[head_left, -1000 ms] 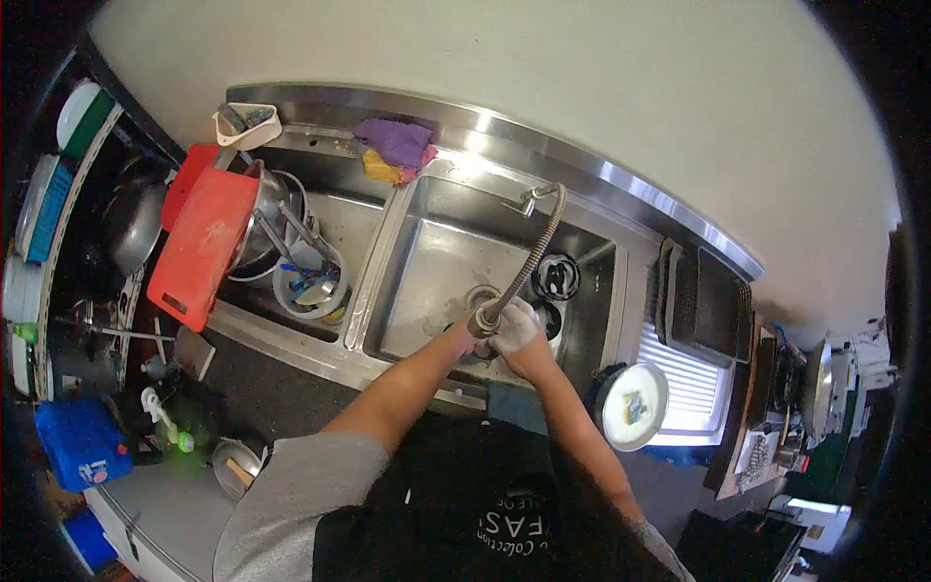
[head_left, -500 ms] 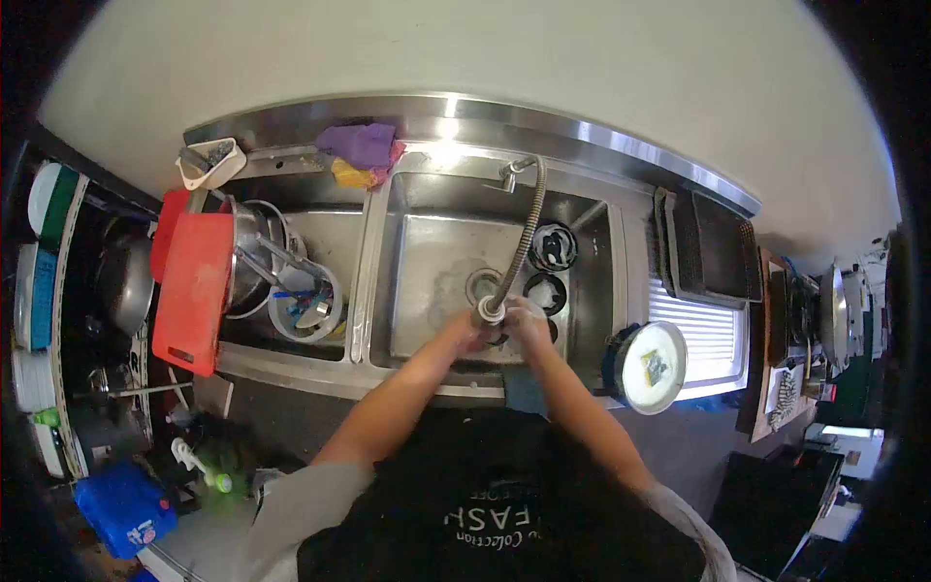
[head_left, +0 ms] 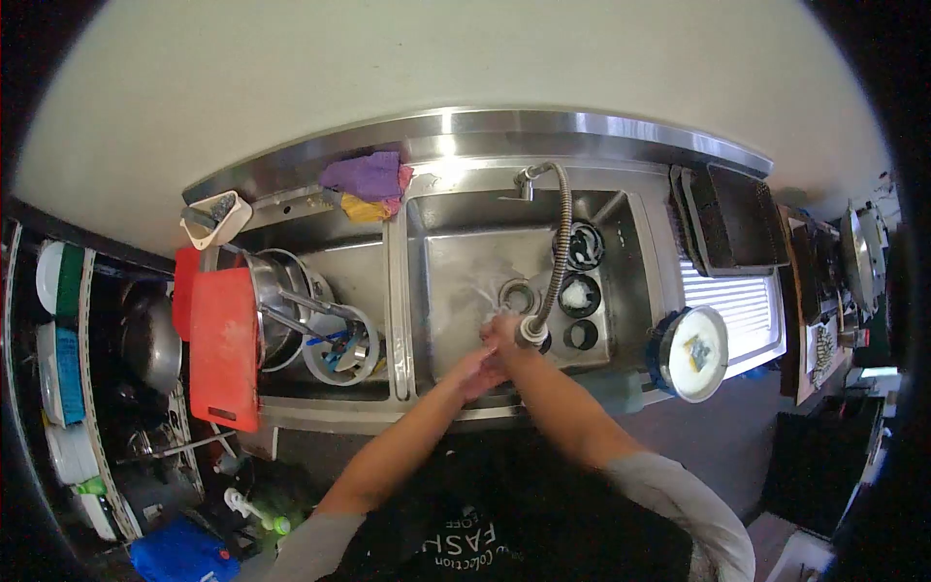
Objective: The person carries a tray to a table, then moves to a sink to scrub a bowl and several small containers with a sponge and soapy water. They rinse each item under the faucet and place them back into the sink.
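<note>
Both my hands are over the front of the right sink basin (head_left: 456, 254), close to the faucet's spray head (head_left: 531, 333). My left hand (head_left: 475, 374) lies against my right wrist, its fingers mostly hidden there. My right hand (head_left: 503, 332) reaches a little farther in, just left of the spray head, near the drain (head_left: 519, 294). Its fingers are blurred, and I make out nothing held. Water splashes beside it. To the right stand a black container (head_left: 586, 245) with foam, a second foamy black container (head_left: 579, 294) and a small dark cup (head_left: 581, 335).
The left basin holds pots (head_left: 281, 335) and a white bucket (head_left: 371, 364) of utensils. A red cutting board (head_left: 225, 339) leans at its left. Cloths (head_left: 364, 177) lie on the back ledge. A bowl of white liquid (head_left: 720, 335) and dark crates (head_left: 742, 218) stand right.
My hands have come together, the left now at my right wrist, the right left of the spray head. The view has shifted, and the small cup shows more fully.
</note>
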A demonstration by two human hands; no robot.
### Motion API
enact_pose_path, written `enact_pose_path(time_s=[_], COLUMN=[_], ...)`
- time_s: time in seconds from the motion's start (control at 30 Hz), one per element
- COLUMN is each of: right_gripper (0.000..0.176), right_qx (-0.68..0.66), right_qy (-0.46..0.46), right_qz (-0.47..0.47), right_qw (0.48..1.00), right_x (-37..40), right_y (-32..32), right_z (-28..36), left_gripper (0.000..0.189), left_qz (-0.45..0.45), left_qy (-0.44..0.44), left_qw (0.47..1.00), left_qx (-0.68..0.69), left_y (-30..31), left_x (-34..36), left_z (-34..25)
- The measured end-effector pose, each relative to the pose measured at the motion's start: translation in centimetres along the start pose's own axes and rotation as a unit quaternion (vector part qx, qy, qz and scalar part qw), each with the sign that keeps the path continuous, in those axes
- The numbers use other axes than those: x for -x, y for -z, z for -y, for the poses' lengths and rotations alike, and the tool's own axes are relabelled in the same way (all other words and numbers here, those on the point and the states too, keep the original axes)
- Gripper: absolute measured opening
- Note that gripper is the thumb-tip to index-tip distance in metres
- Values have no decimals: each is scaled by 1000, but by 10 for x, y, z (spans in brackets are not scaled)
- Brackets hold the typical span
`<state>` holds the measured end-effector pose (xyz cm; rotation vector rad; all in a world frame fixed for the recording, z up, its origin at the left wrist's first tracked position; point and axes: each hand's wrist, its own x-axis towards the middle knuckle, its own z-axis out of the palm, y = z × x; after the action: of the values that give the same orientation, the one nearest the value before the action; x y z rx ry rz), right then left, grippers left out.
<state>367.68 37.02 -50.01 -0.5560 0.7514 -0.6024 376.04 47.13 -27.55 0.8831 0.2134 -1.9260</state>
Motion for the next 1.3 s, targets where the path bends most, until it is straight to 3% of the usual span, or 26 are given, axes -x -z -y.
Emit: enact_pose_path(time_s=[0.07, 0.17, 0.27, 0.3, 0.4, 0.5, 0.6, 0.67, 0.73, 0.77, 0.87, 0.9, 0.93, 0.97, 1.03, 1.1, 1.13, 1.2, 1.23, 1.3], right_gripper=[23, 25, 28, 29, 32, 34, 36, 35, 34, 30, 25, 24, 24, 24, 20, 25, 29, 29, 29, 30], right_qx=[107, 172, 186, 187, 189, 137, 0, -122, -126, -188, -229, -318, -97, 131, 145, 135, 127, 157, 206, 348], right_qy=[40, 55, 97, 110, 129, 92, -32, -132, -173, -221, -172, -179, -62, 59, -114, -133, -139, -120, -101, -53], right_qz=[-39, -181, -265, -268, -239, -191, -195, -223, -201, -81, -78, 22, -65, -146, -163, -315, -389, -409, -368, -245], right_qw=[993, 967, 941, 939, 944, 968, 980, 958, 956, 954, 955, 931, 991, 979, 969, 930, 902, 891, 901, 903], right_x=[10, 53, 82, 89, 110, 125, 124, 117, 129, 106, 112, 70, 37, 13, 57, 57, 56, 56, 59, 66], right_y=[-6, -49, -78, -83, -95, -105, -110, -111, -130, -89, -110, -62, -28, 0, -40, -66, -77, -83, -84, -82], right_z=[1, 34, 64, 74, 102, 124, 130, 133, 171, 135, 142, 75, 35, 5, 96, 98, 95, 90, 89, 88], left_gripper=[38, 30, 22, 19, 19, 21, 23, 25, 26, 27, 29, 30, 31, 32, 35, 34, 33, 31, 33, 40], left_qz=[17, -74, -67, -35, -42, -100, -161, -180, -180, -163, -100, -84, -79, -80, -111, -212, -196, -157, -158, -146], left_qy=[11, -28, -51, -49, -73, -113, -165, -187, -195, -193, -179, -177, -176, -176, -169, -118, -164, -253, -289, -344], left_qw=[998, 996, 996, 998, 995, 984, 963, 952, 947, 950, 962, 966, 969, 971, 977, 966, 960, 941, 898, 757], left_qx=[62, 38, 23, -32, -52, -91, -137, -161, -180, -182, -180, -171, -157, -141, -72, -86, -111, -158, -291, -536], left_y=[-6, -16, 37, 10, -16, -21, -20, -19, -22, -23, -19, -19, -19, -20, -28, -71, -69, -61, -56, -50], left_x=[-15, -33, -111, -100, -96, -120, -141, -142, -133, -126, -111, -106, -101, -95, -81, -45, -45, -46, -47, -45], left_z=[2, -11, 0, -7, -2, 11, 22, 27, 25, 21, 11, 9, 8, 10, 19, 8, 8, 12, 11, 4])
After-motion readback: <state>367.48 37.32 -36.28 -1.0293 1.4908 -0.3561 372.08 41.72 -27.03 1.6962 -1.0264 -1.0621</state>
